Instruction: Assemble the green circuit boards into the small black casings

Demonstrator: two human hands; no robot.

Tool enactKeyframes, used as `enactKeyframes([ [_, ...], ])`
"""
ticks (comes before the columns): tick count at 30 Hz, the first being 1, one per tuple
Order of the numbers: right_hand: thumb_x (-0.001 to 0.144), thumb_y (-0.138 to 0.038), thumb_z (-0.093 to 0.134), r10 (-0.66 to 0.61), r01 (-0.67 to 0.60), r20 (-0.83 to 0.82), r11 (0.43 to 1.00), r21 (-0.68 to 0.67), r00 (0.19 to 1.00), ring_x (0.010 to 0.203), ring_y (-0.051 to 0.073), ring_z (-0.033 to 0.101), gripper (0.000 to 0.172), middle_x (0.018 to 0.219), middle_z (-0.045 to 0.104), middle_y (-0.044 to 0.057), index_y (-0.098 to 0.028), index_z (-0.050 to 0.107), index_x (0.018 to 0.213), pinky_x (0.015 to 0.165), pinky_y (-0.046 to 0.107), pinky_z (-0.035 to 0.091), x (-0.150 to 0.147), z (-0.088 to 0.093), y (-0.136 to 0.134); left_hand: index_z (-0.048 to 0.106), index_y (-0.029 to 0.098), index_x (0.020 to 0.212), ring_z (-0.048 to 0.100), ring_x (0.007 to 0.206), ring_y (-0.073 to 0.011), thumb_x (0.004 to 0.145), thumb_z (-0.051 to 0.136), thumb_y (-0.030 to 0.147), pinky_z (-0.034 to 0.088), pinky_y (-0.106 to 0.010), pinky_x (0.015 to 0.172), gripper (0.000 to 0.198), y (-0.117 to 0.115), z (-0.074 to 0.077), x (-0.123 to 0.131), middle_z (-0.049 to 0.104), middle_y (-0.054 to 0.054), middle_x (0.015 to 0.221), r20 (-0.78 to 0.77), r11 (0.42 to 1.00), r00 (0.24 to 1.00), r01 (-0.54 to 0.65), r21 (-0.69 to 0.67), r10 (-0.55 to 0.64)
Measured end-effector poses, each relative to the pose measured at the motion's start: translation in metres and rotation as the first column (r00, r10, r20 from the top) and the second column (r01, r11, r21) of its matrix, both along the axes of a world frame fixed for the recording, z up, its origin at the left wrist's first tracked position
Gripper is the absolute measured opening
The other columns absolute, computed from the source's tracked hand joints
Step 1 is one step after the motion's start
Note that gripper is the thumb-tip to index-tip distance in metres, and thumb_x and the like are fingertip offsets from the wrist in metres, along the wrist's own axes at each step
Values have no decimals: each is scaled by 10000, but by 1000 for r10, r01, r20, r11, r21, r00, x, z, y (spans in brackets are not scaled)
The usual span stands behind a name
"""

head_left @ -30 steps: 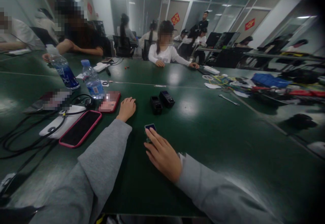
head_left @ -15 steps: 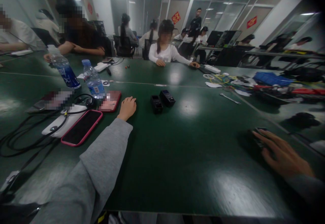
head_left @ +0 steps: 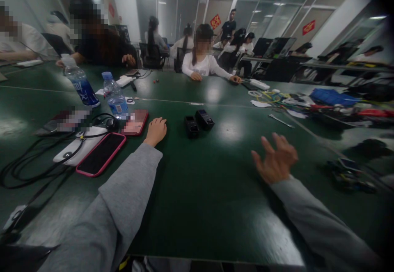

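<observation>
My left hand point(head_left: 156, 132) rests palm down on the green table point(head_left: 197, 206), its fingers loosely stretched out, with nothing in it. To its right stand two small black box-shaped devices point(head_left: 191, 126) with little screens, side by side and not touched. Raised over the right part of the table, my right hand point(head_left: 275, 159) is a little blurred, fingers spread and nothing held. Beyond it to the right lies a dark gadget point(head_left: 349, 174) with several parts, its kind hard to make out.
At left are a pink-rimmed phone point(head_left: 101, 154), a white power bank point(head_left: 72, 150), a red phone point(head_left: 136, 123), black cables and two bottles point(head_left: 115, 99). A wrench point(head_left: 281, 121) and a heap of cables point(head_left: 332, 97) lie at right. Across the table sits a person point(head_left: 203, 60).
My right hand has let go of the dark gadget at right and moved left and up, fingers opening. My left hand stays in place.
</observation>
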State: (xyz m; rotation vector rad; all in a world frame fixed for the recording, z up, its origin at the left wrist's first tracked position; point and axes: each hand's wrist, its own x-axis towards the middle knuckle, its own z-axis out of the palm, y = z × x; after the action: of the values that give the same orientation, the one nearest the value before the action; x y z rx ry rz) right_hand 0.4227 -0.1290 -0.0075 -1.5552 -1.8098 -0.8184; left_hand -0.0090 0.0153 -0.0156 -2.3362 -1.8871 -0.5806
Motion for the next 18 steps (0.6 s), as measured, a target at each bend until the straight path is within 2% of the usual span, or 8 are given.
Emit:
enactKeyframes([
  [2,970,-454,390,119,-115,32,988,-107,992,1449,339,202,660,1594,152,111,-268,123,1544,1120,587,231,-72,1,22,553,154,1324,448,1315,-249,974,327,275,385,-432,1092,434,0,0,0,526,-118,1415,-1,1000,1000,4,-2,-4],
  [4,984,-461,365,255,-242,38,947,-211,966,1468,305,147,667,1599,127,129,-203,111,1544,1151,541,204,-137,7,39,554,149,1322,452,1311,-247,974,325,273,387,-429,1091,434,0,0,0,530,-116,1413,1,1000,1000,7,6,-7],
  [7,991,-465,360,431,-398,26,853,-337,902,1443,275,219,582,1557,257,137,-164,298,1485,1158,480,228,-197,14,51,564,144,1308,458,1305,-243,971,325,264,388,-424,1090,430,1,-2,0,540,-115,1401,2,1000,1000,4,31,-4],
  [9,997,-432,354,461,-445,-42,822,-356,886,1354,274,363,447,1438,431,139,-172,498,1331,1105,461,317,-209,15,52,567,148,1304,460,1303,-243,968,330,264,389,-423,1089,427,2,-3,0,545,-112,1396,2,999,1000,0,34,0],
  [11,983,-426,392,419,-440,-134,841,-314,898,1219,286,475,380,1271,536,150,-168,586,1184,1011,455,408,-205,15,51,565,151,1308,460,1304,-245,968,334,269,391,-426,1087,427,3,-4,0,544,-109,1398,7,1000,1000,-1,30,1],
  [13,942,-439,476,358,-400,-193,876,-270,914,1152,312,499,407,1218,532,171,-150,567,1214,939,470,457,-197,13,49,563,154,1311,456,1308,-248,968,335,273,395,-432,1084,428,3,-4,0,540,-109,1403,13,1000,1000,-1,23,1],
  [15,915,-416,525,334,-385,-211,877,-286,919,1133,328,504,495,1230,512,188,-136,494,1322,906,487,486,-191,11,46,564,160,1308,454,1311,-248,968,336,272,397,-437,1081,425,2,-2,1,536,-109,1407,15,1000,1000,-4,13,4],
  [18,934,-349,500,386,-449,-233,807,-382,892,1073,298,543,493,1184,544,173,-146,443,1379,886,472,523,-189,13,26,565,168,1308,453,1311,-244,968,338,266,397,-432,1079,420,0,1,2,533,-110,1412,13,1000,1000,-12,-1,12],
])
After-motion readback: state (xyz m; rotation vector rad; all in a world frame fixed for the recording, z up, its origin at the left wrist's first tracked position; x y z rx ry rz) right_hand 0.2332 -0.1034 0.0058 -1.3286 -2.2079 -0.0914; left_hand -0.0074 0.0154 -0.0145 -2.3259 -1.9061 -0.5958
